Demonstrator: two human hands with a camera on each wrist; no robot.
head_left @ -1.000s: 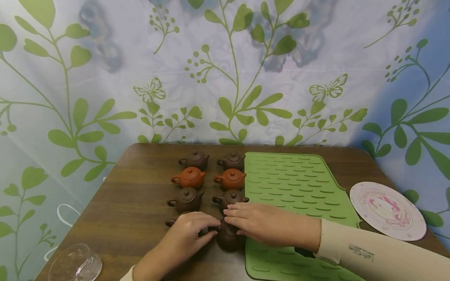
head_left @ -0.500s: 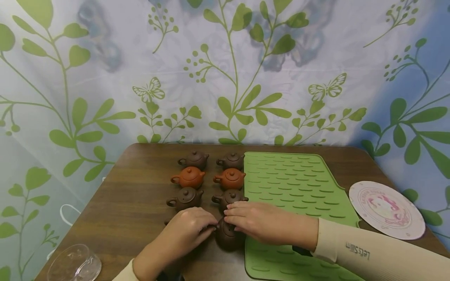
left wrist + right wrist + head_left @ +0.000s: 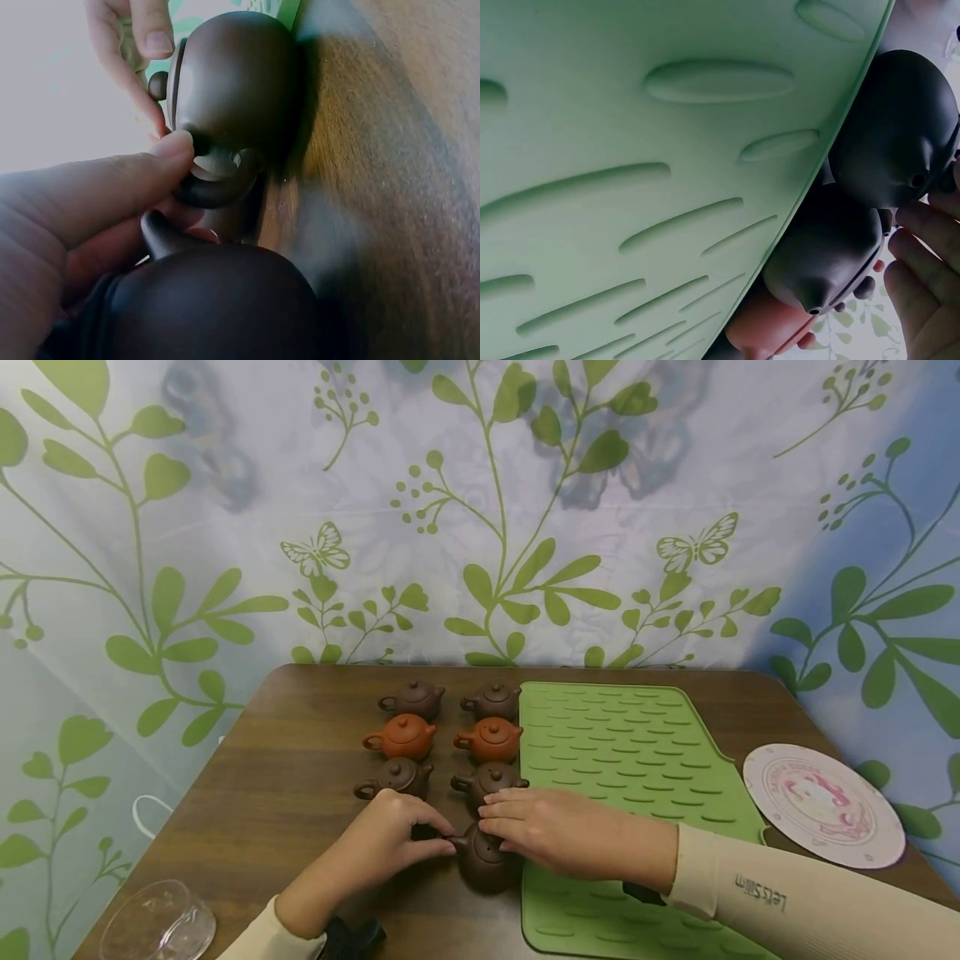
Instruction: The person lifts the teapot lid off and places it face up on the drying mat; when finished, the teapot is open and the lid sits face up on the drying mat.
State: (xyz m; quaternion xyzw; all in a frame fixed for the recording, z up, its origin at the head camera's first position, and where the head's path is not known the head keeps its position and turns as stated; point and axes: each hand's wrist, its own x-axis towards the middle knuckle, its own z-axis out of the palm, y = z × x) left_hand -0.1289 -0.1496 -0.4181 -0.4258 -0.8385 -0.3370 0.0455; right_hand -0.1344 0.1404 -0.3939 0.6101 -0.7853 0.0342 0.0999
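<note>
A dark brown teapot (image 3: 486, 867) stands at the front of the right-hand row, beside the green mat (image 3: 615, 760). My left hand (image 3: 378, 842) pinches its handle between thumb and fingers; the left wrist view shows the thumb on top of the handle (image 3: 225, 187). My right hand (image 3: 551, 831) reaches in from the right with straight fingers over the lid and spout side, hiding part of the pot. Another dark teapot (image 3: 217, 307) sits close under the left hand in the left wrist view, hidden by that hand in the head view.
Behind the hands, dark teapots (image 3: 491, 783) (image 3: 401, 777) and orange teapots (image 3: 493, 739) (image 3: 405, 737) stand in two rows, with more dark ones (image 3: 418, 699) at the back. A clear plastic container (image 3: 161, 922) is at front left. A round pink-and-white disc (image 3: 825, 806) lies at right.
My left hand has shifted slightly left and its thumb and fingers now show at the front teapot's handle. The right hand stays nearly where it was.
</note>
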